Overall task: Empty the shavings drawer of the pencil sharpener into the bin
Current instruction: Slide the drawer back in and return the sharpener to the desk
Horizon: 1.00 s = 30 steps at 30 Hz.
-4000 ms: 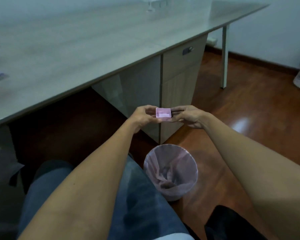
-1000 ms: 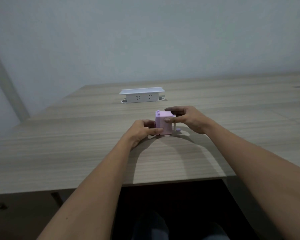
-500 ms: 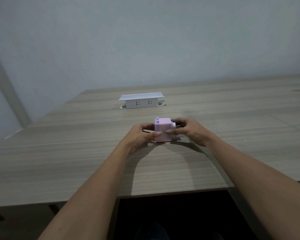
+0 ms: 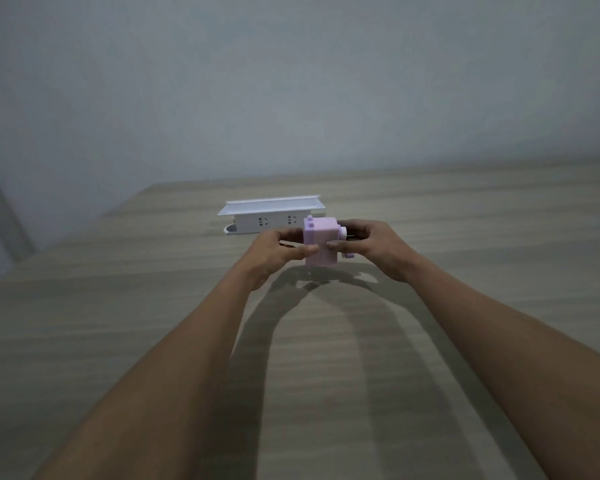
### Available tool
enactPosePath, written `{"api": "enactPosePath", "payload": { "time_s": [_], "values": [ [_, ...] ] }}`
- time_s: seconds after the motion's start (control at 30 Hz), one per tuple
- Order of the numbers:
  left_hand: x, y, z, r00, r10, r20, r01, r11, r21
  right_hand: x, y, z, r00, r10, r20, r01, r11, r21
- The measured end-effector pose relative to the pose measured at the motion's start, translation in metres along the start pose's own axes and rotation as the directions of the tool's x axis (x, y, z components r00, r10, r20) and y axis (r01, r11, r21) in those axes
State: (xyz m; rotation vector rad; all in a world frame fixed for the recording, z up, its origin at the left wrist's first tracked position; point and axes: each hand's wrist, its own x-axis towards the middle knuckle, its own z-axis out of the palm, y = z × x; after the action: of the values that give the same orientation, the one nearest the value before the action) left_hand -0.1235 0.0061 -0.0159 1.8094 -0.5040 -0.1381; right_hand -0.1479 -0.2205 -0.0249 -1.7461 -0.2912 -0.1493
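On the pale wood-grain desk (image 4: 153, 341), a little way out from its near edge, I see the small lilac plastic pencil sharpener (image 4: 321, 242), a boxy upright block with two little nubs on its top left corner. It looks raised just clear of the desk, with its shadow falling below and toward me, though I cannot tell for sure whether its base touches the wood. My left hand (image 4: 274, 252) is curled against the sharpener's left side, thumb lying across the lower front face and the fingers wrapped behind, so it is pinching the body. My right hand (image 4: 374, 247) closes on the right side, thumb tip pressed to the front face close to the left thumb, the other fingers reaching round the back where the round white crank hub (image 4: 342, 233) sticks out. A lilac knob of the handle (image 4: 349, 256) shows below my right thumb. From this angle I cannot make out the seam of the shavings drawer, so I cannot tell whether it sits fully home in the body. Just behind the sharpener, near my left fingers, stands the white rectangular pop-up socket box (image 4: 267, 216) with its lid tilted up and two outlets facing me. Beyond the desk rises a plain grey wall (image 4: 291, 81)
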Motion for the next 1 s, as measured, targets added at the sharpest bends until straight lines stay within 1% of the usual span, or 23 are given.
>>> {"api": "enactPosePath", "payload": {
  "time_s": [0.33, 0.47, 0.57, 0.63, 0.7, 0.77, 0.9, 1.0],
  "values": [
    [0.113, -0.029, -0.014, 0.999, -0.031, -0.023, 0.031, 0.999, 0.009, 0.105, 0.039, -0.024, 1.000, -0.022, -0.017, 0.022, 0.999, -0.043],
    [0.137, -0.042, -0.012, 0.999, -0.035, -0.037, 0.034, 0.999, -0.003, 0.130, 0.055, -0.028, 0.999, -0.029, -0.026, 0.028, 0.998, -0.049],
    [0.147, -0.054, -0.009, 0.997, -0.064, -0.040, 0.063, 0.998, -0.031, 0.139, 0.070, -0.028, 0.998, -0.032, -0.049, 0.030, 0.999, -0.040],
    [0.151, -0.063, -0.007, 0.997, -0.057, -0.054, 0.056, 0.998, -0.029, 0.143, 0.081, -0.029, 0.998, -0.026, -0.065, 0.026, 1.000, -0.007],
    [0.157, -0.070, -0.006, 0.997, -0.048, -0.067, 0.045, 0.998, -0.044, 0.145, 0.087, -0.029, 0.996, -0.022, -0.085, 0.021, 1.000, -0.017],
    [0.160, -0.073, -0.006, 0.996, -0.053, -0.074, 0.050, 0.997, -0.050, 0.147, 0.089, -0.030, 0.994, -0.022, -0.105, 0.018, 0.999, -0.041],
    [0.158, -0.072, -0.006, 0.994, -0.063, -0.093, 0.058, 0.997, -0.054, 0.147, 0.089, -0.030, 0.996, -0.014, -0.094, 0.010, 0.999, -0.038],
    [0.156, -0.070, -0.006, 0.986, -0.078, -0.147, 0.066, 0.994, -0.081, 0.148, 0.087, -0.032, 0.990, 0.004, -0.140, -0.012, 0.998, -0.054]
  ]
}}
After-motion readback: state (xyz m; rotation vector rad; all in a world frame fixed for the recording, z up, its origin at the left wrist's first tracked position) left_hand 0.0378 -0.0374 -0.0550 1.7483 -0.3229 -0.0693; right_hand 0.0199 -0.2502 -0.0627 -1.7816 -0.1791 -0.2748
